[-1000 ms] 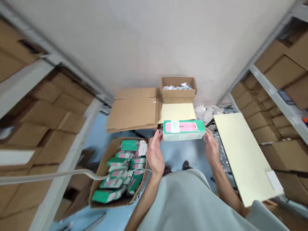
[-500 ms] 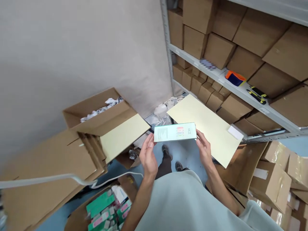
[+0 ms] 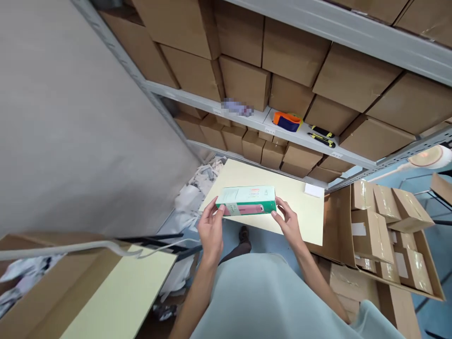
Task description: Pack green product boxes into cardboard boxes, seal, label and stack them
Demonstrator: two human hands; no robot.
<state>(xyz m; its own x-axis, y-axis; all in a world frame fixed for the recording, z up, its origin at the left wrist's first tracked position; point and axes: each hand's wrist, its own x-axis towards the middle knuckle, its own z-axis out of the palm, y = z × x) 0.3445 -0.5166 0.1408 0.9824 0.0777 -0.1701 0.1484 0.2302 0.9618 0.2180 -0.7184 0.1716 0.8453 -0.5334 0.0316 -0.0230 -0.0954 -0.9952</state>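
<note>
I hold a long green and pink product box [image 3: 246,200] level in front of me, above a pale yellow board [image 3: 296,207]. My left hand [image 3: 211,225] grips its left end with the fingers curled round it. My right hand [image 3: 287,222] clasps its right end the same way. The pale top face of the box points up and the pink front faces me.
Metal shelving [image 3: 247,113] packed with brown cartons fills the back, with an orange tape dispenser [image 3: 287,121] and a yellow-black tool [image 3: 321,135] on one shelf. An open carton of small taped boxes [image 3: 388,226] lies at right. Crumpled white paper [image 3: 194,188] lies by the grey wall. Another yellow board [image 3: 127,292] sits at lower left.
My view has swung to the right, from the carton of green boxes to the shelving. The box has turned in my hands, both still holding its ends.
</note>
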